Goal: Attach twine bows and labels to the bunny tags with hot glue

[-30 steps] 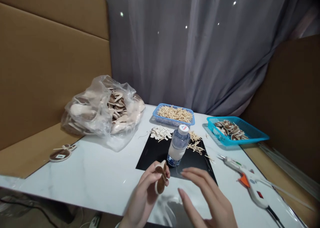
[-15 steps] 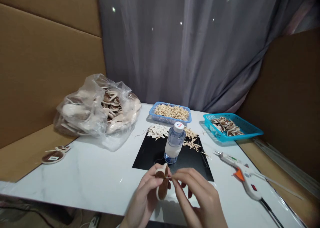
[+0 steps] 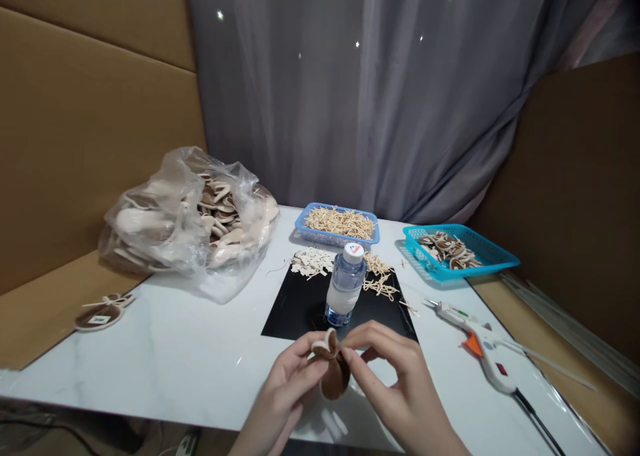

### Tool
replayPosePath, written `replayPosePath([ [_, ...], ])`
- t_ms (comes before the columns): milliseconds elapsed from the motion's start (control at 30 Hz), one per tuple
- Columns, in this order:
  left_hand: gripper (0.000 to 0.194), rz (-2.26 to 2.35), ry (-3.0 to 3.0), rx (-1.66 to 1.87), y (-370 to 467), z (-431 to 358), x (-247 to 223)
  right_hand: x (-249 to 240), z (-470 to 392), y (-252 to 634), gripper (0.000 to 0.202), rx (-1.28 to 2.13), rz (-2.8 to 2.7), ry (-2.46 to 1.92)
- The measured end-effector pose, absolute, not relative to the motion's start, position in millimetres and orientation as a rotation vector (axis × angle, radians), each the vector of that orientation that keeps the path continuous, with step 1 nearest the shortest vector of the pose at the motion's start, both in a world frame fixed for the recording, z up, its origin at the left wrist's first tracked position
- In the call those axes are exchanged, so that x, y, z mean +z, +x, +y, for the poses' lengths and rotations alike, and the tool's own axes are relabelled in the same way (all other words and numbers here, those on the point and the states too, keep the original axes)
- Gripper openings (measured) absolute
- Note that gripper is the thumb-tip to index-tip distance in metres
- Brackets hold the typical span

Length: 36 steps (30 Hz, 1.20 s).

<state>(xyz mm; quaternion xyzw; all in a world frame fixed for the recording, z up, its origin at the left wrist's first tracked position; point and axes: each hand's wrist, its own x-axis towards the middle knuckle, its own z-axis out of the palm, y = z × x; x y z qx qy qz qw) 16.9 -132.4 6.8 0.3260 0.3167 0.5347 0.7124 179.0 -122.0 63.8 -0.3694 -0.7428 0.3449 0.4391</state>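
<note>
A brown felt piece with cream edges (image 3: 334, 378), two ear-like lobes at its top and a rounded body below, is held up over the table's front edge. My left hand (image 3: 293, 384) pinches it from the left, thumb across its front. From the right, the thumb and forefinger of my right hand (image 3: 397, 379) are closed at its narrow neck; any thin cord between them is too small to make out. Just beyond my hands stands a clear bottle with a white cap (image 3: 346, 289) on a black mat (image 3: 295, 309).
Behind the mat is a blue basket (image 3: 376, 233) of cream cord bows; loose bows (image 3: 381, 286) and white tags (image 3: 313, 261) lie nearer. A turquoise basket (image 3: 493, 266) and a glue gun (image 3: 480, 339) are right. Left are a plastic bag of felt pieces (image 3: 240, 269) and a bow-tied piece (image 3: 103, 316).
The felt piece has turned so that its brown body faces me more. My right fingers have come in closer against its neck. The view has shifted slightly.
</note>
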Motion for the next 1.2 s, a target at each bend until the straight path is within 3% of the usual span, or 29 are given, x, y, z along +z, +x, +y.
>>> replayPosePath([
  [533,0.029,0.836,0.499,1.307,30.1,-140.0,15.4,48.2,-121.4,174.3,0.017,0.817,-1.832,-0.962],
  [667,0.024,0.825,0.551,1.286,29.6,-139.0,12.6,48.7,-120.6,177.0,0.018,0.92,-1.784,-1.017],
  [900,0.036,0.851,0.509,1.265,29.0,-136.4,9.5,50.0,-114.3,188.3,0.016,1.291,-1.621,-1.1],
  [1033,0.04,0.867,0.612,1.256,27.4,-136.5,4.0,51.8,-112.9,188.8,0.017,1.278,-1.631,-1.12],
  [1200,0.029,0.907,0.739,1.238,23.8,-137.7,1.6,49.4,-110.9,191.8,0.016,1.293,-1.674,-1.08],
])
